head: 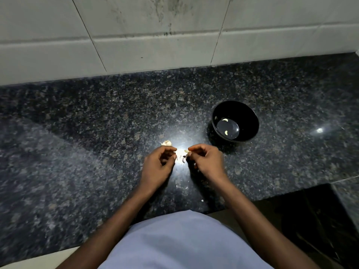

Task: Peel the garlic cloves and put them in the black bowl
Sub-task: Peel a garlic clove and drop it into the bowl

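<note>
Head view is showing me both hands curling over the speckled, polished granite worktop (77,133), near its front edge. My right hand (206,162) is pinching a small pale garlic clove (186,151) at its fingertips; my left hand (159,164) is curling, whether holding anything I cannot tell. A papery garlic bulb (166,143) is lying just beyond. The round glossy black bowl (250,115), toward the right, is holding two curved peeled cloves (226,132).

My right hand (206,161) pinches clove (186,151) at fingertips; my left hand (159,164) curled, just beside, grip contents unclear. Garlic head (166,143) on counter (77,152) near left fingers. Bowl (250,121) right, two cloves (226,132) inside.
</note>
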